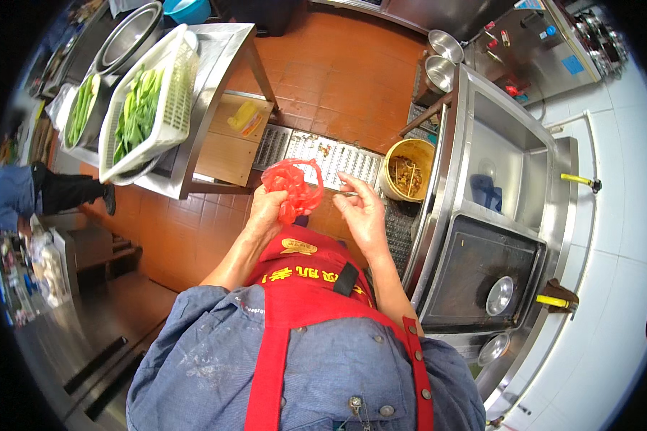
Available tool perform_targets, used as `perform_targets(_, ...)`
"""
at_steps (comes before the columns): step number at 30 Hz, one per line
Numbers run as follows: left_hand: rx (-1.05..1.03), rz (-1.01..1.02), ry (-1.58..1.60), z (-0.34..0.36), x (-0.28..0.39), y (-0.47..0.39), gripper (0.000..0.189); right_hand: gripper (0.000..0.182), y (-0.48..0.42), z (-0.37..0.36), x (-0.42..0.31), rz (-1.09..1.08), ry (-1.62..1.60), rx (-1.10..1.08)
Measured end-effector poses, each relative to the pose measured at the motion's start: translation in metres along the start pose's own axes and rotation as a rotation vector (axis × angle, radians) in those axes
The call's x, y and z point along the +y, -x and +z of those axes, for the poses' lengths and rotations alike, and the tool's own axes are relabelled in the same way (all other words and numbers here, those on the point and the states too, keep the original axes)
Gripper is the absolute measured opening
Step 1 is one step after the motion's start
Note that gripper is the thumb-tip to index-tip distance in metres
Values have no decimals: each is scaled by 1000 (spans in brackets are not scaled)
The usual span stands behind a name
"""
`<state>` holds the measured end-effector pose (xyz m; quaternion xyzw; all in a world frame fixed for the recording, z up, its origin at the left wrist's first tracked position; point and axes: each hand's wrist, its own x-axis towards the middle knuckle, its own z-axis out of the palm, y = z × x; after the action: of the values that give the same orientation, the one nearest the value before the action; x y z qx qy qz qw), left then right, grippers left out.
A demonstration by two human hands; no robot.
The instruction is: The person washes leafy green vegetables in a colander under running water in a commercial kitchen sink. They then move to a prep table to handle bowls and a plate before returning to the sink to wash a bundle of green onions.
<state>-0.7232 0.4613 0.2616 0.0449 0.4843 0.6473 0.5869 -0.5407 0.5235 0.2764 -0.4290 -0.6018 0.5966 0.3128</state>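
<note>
My left hand [268,210] grips a crumpled red plastic bag [291,189] in front of the red apron [312,258]. A loop of the bag stands up on its right side. My right hand [362,213] is held just right of the bag, fingers apart and slightly bent, with nothing in it. Beyond that hand, a yellow bucket [384,180] with food scraps in it stands on the floor beside the sink.
At the left, a steel table [215,59] bears a white plastic basket [180,102] of leafy greens and a bowl of green vegetables. A double steel sink [509,116] runs along the right. A metal drain grate [334,156] crosses the tiled floor. Another person [59,188] is at far left.
</note>
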Motion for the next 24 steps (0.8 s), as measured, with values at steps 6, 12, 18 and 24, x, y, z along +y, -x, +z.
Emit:
perform_targets(6,-52,-172,-451,11,3,-44,25,76,-10,42,-31,-294,376,-40)
perform_targets(12,-291,-431,-262,30,4,-58,38,31,-34,22,-3,-95,236,72)
perform_targets(18,-317,-330,-143,34,-8,-72,64,13,-71,-7,37,-20,36,259)
perform_targets(24,-166,-306,-302,32,-17,-56,76,12,-143,-116,203,323,-431,813)
